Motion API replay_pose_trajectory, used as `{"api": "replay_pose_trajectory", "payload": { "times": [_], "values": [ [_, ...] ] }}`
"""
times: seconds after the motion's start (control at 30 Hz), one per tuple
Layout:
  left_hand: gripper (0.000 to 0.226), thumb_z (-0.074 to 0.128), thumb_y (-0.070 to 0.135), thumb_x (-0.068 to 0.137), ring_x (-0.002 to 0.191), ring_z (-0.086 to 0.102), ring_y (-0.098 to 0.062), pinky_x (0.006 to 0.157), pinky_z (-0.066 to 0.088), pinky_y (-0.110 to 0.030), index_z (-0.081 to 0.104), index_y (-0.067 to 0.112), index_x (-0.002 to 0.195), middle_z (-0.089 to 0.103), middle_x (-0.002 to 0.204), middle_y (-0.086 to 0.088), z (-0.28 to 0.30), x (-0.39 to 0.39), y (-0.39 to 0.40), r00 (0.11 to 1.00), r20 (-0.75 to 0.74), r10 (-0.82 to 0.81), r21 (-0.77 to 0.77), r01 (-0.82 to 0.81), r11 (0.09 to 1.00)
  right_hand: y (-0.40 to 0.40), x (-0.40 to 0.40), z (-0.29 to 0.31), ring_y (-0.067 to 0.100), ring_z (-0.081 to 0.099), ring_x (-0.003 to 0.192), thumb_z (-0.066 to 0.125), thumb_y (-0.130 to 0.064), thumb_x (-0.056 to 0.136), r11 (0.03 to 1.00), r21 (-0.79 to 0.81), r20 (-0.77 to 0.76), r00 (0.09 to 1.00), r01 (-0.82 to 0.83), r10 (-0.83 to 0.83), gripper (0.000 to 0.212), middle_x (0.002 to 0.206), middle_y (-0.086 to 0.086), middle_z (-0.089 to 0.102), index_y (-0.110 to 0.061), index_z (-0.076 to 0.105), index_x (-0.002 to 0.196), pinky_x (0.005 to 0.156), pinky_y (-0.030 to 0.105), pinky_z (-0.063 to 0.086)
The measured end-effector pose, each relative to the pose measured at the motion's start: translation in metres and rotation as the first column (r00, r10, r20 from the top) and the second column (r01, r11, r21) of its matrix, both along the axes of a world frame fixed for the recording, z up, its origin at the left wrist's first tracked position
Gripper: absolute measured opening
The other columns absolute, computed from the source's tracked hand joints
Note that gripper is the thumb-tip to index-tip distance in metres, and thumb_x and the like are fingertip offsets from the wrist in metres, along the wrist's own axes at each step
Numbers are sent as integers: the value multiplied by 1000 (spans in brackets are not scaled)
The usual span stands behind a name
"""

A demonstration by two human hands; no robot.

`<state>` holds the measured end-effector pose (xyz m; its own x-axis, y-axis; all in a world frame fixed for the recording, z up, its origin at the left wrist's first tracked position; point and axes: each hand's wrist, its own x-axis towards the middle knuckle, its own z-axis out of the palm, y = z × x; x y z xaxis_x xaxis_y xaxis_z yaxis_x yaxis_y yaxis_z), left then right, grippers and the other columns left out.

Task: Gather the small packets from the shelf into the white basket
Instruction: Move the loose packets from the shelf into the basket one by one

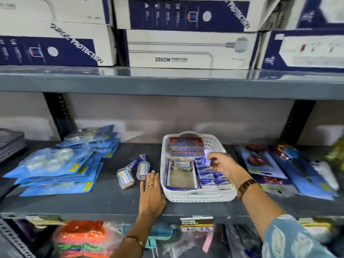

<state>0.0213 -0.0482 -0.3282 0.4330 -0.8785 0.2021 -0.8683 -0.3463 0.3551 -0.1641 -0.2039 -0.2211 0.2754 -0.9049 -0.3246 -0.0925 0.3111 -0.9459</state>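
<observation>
A white perforated basket (200, 195) stands on the dark shelf (104, 198), filled with boxes and rows of small blue packets. My right hand (224, 165) hovers over the basket's right side and pinches one small blue-and-white packet (206, 157) between thumb and fingers. Two small clear packets (125, 176) (143, 168) lie on the shelf just left of the basket. Lying flat on the shelf, fingers straight, my left hand (151, 195) has its fingertips beside the nearer clear packet and its edge close to the basket's left wall.
Stacks of blue blister packs (55, 170) lie at the left of the shelf. Carded toys (270, 164) lie to the right of the basket. Surge-protector boxes (188, 48) fill the upper shelf. Bagged goods and a price tag (197, 225) hang below the shelf edge.
</observation>
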Motion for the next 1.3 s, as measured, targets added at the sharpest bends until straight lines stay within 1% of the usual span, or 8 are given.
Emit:
{"api": "replay_pose_trajectory", "payload": {
  "times": [0.1,0.23,0.37,0.47,0.63,0.93,1.2,1.3],
  "values": [
    [63,39,23,91,146,5,-21,119,8,-44,11,8,145,7,158,-9,1,-3,1,997,-72,42,-17,-43,999,-4,-24,-5,15,57,35,57,14,81,990,-67,-58,990,122,-126,28,40,6,57,-11,51,72,37,19,52],
    [64,42,24,90,146,9,-24,119,10,-46,13,5,144,11,157,-12,1,-4,4,991,-106,76,-24,-79,997,-5,-36,-15,31,65,68,64,13,76,979,-144,-291,940,142,-179,30,82,22,66,2,63,104,79,45,58],
    [62,42,22,91,146,10,-24,119,10,-45,14,5,144,12,157,-12,2,-5,5,991,-107,86,-27,-89,996,1,-28,-24,35,70,93,60,0,79,942,-323,-534,804,92,-262,25,109,23,69,3,67,103,82,45,59],
    [64,44,23,91,145,10,-25,119,11,-44,14,5,144,12,157,-12,1,-4,5,988,-126,87,-33,-92,995,4,-21,-28,38,64,103,55,1,81,922,-386,-629,723,28,-286,26,113,26,66,5,66,104,85,40,55],
    [63,46,22,90,145,11,-25,119,11,-44,17,5,143,13,157,-12,1,-3,5,987,-144,67,-48,-75,996,7,-19,-32,45,60,105,51,4,83,883,-469,-685,645,-34,-339,25,116,32,61,12,59,106,83,45,52],
    [58,45,18,89,145,14,-25,120,12,-44,22,6,142,19,155,-12,-1,-3,5,984,-156,90,-98,-106,990,11,-15,-31,40,63,106,45,5,89,857,-481,-787,521,-183,-330,29,117,27,62,8,56,116,83,42,55],
    [59,47,11,87,144,14,-29,120,10,-46,23,4,141,22,154,-15,4,10,11,961,-192,198,-147,-227,963,17,11,-16,35,64,104,50,5,88,787,-503,-821,483,-356,-306,25,114,23,65,3,60,111,86,38,53],
    [61,49,14,87,144,17,-29,119,11,-45,22,4,141,19,155,-16,4,26,16,963,-174,205,-130,-228,965,22,39,-10,34,66,99,51,5,89,742,-520,-806,532,-424,-261,22,107,22,68,3,66,104,86,37,54]
  ]
}}
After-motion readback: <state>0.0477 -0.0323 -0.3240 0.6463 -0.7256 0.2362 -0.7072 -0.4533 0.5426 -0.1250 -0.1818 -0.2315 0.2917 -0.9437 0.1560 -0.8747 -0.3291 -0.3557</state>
